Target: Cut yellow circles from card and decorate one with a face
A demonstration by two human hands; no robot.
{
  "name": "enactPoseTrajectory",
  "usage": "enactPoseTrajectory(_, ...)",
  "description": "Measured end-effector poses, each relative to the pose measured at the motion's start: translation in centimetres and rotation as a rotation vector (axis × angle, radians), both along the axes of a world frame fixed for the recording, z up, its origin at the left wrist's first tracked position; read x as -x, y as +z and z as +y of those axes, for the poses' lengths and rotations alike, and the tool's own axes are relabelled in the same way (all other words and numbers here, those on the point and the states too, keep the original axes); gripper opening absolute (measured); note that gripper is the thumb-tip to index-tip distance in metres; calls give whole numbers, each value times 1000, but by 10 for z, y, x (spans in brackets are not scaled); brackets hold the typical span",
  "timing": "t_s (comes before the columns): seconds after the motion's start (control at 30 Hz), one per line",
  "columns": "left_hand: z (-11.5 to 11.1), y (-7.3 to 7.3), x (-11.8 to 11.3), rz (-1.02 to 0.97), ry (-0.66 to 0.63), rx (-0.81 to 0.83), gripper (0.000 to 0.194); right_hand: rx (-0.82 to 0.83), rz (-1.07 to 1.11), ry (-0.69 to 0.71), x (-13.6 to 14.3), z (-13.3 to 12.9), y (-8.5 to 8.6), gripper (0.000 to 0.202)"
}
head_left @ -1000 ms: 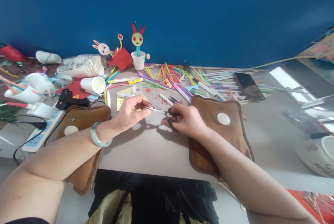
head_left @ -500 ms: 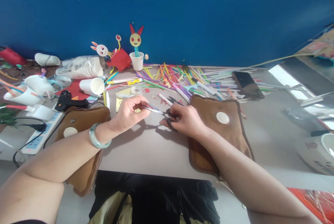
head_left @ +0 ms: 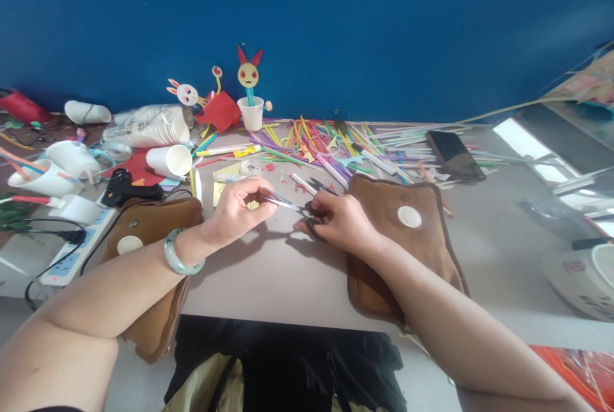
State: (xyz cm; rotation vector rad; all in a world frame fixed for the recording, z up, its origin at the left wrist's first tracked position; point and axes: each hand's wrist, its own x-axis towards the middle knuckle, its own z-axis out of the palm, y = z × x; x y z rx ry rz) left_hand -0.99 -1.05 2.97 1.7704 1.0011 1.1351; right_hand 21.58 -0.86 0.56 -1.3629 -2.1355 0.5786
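Note:
My right hand (head_left: 343,217) is wrapped round the black handles of a pair of scissors (head_left: 289,203), fingers through the loops. Their metal blades point left, slightly parted, and reach the fingertips of my left hand (head_left: 244,204). Thumb and index finger of that hand are pinched together at the blade tips; whatever small thing they hold is too hidden to name. Both hands hover over the grey table (head_left: 268,271), casting shadows on it. Small red scraps (head_left: 300,187) lie just beyond the blades, next to a second pair of scissors (head_left: 322,186).
Brown cushioned pads (head_left: 384,258) lie under both forearms. Behind are pipe cleaners (head_left: 307,137), markers, a roll of tape (head_left: 248,167) and a paper-cup figure (head_left: 251,111). On the left sit a black glue gun (head_left: 127,188) and a power strip (head_left: 71,258); right, a phone (head_left: 455,155) and a bowl (head_left: 582,277).

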Motion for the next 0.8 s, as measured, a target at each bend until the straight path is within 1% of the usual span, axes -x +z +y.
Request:
enactPoseTrajectory(0.5,-1,-1,2,21,-24,-30,6,30,9,-4,1,0,1,44)
enactPoseTrajectory(0.8,-1,-2,3,-15,-21,9,8,0,-21,-9,1,-1,3,42)
